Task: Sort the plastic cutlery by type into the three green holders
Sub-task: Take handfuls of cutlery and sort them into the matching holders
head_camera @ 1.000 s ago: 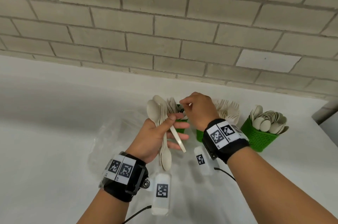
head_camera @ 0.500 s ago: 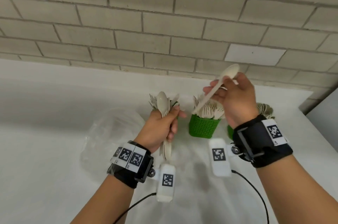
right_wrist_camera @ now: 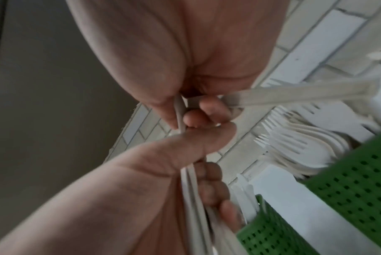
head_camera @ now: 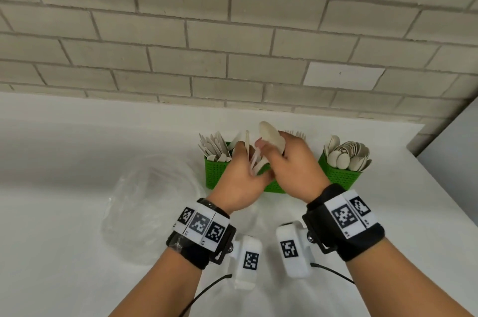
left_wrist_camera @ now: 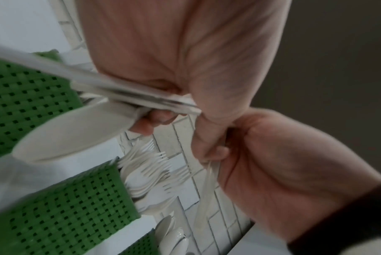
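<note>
My left hand grips a bundle of beige plastic cutlery, handles crossing its palm. My right hand meets it and pinches the handle of a spoon whose bowl sticks up above both hands. Both hands hover in front of three green holders against the wall. The left holder has knives, the middle holder has forks and is mostly hidden by my hands, and the right holder has spoons. Which pieces make up the bundle is unclear.
A crumpled clear plastic bag lies on the white table left of the holders. A brick wall stands close behind them. The table's right edge runs just beyond the spoon holder.
Half a second ago my right hand held a spoon high above the holders. It has come back down to the bundle in my left hand, which shifted right, in front of the middle holder.
</note>
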### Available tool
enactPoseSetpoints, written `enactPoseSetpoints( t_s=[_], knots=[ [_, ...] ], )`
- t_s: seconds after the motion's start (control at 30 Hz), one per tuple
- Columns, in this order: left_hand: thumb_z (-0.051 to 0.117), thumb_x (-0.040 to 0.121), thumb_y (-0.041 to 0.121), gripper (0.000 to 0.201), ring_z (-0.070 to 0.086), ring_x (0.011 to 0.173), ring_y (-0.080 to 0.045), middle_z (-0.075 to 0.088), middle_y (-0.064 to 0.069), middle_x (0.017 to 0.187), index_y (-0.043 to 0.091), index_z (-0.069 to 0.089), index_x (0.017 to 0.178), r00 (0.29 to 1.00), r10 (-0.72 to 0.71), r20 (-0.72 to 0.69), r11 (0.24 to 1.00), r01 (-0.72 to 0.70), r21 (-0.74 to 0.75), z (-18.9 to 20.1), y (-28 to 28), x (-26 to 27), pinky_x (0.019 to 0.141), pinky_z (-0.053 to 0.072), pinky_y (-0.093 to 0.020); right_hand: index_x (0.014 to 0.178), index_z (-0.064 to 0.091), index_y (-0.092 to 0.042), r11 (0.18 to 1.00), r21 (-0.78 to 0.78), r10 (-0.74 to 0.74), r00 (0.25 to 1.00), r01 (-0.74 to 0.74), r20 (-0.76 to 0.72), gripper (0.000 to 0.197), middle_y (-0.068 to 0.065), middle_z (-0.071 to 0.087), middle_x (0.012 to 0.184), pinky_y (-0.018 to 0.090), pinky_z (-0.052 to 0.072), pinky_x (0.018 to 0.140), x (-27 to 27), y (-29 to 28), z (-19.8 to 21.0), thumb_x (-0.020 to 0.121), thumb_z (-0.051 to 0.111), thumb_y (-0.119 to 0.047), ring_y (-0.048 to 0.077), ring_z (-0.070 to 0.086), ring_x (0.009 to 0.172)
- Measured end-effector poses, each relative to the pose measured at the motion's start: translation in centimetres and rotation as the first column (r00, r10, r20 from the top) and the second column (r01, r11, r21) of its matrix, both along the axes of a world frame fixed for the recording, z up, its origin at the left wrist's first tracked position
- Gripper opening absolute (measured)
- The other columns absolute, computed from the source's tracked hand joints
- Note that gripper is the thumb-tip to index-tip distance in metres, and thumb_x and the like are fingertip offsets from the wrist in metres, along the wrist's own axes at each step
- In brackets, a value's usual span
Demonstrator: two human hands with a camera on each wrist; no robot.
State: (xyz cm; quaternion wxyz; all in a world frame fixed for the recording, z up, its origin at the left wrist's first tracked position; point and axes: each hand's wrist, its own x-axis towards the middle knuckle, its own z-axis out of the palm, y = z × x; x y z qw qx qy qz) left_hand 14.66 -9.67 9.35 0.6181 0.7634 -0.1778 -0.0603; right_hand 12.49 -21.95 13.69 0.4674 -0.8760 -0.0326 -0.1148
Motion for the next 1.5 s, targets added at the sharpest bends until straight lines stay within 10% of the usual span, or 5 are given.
enactPoseSetpoints(
  t_s=[0.33,0.57,1.07,1.33,1.5],
  knots=[
    [0.046,0.103,0.026,0.022,0.043,0.061,-0.013,0.045,0.005,0.062,0.016,0.046,0.084,0.925,0.087,-0.37,0.83,-0.273,-0.487,1.3,0.2,0.6,0.064,0.038,-0.031,0.087,0.051,-0.012,0.681,0.732,-0.293,0.918,0.004,0.267,0.024,0.001,0.053,0.055,0.039,0.055,0.063,-0.7,-1.4,2.4,0.104,0.036,-0.016,0.024,0.062,0.055],
    [0.038,0.105,0.035,0.036,0.036,0.052,-0.012,0.034,0.003,0.061,0.018,0.041,0.073,0.894,-0.101,-0.436,0.401,-0.364,-0.841,2.8,2.0,1.6,0.061,0.036,-0.026,0.083,0.064,-0.012,0.984,0.17,-0.062,0.995,0.048,0.074,0.034,0.008,0.061,0.071,0.025,0.047,0.058,-1.9,-1.0,0.8,0.077,0.077,-0.043,0.014,0.053,0.059],
    [0.038,0.105,0.029,0.034,0.068,0.104,-0.03,0.068,-0.015,0.105,0.002,0.056,0.116,0.93,-0.057,-0.363,0.655,-0.24,-0.717,1.4,3.7,0.4,0.078,0.059,-0.047,0.084,0.069,-0.013,0.989,0.09,0.126,0.989,-0.119,-0.075,0.015,0.008,0.061,0.054,0.028,0.044,0.056,-1.8,-3.8,0.6,0.087,0.071,-0.028,0.013,0.053,0.051],
    [0.037,0.105,0.037,0.038,0.07,0.074,-0.024,0.076,-0.004,0.091,0.013,0.066,0.11,0.894,-0.324,-0.308,0.907,0.387,0.168,0.8,5.3,0.6,0.036,0.026,-0.021,0.093,0.074,-0.023,0.878,-0.325,0.33,0.936,-0.351,-0.118,0.01,-0.007,0.063,0.089,0.031,0.049,0.075,-0.9,-6.3,0.6,0.083,0.075,-0.026,0.009,0.061,0.082],
    [0.039,0.105,0.022,0.029,0.038,0.036,-0.012,0.046,0.001,0.056,0.005,0.061,0.096,0.908,-0.319,-0.272,0.944,0.28,-0.172,-1.3,3.6,-0.2,0.041,0.032,-0.025,0.11,0.071,-0.019,0.996,-0.012,0.084,0.996,-0.084,0.037,0.03,-0.001,0.063,0.098,0.013,0.047,0.077,-0.5,-6.1,0.1,0.081,0.077,-0.02,0.002,0.062,0.089]
  ],
)
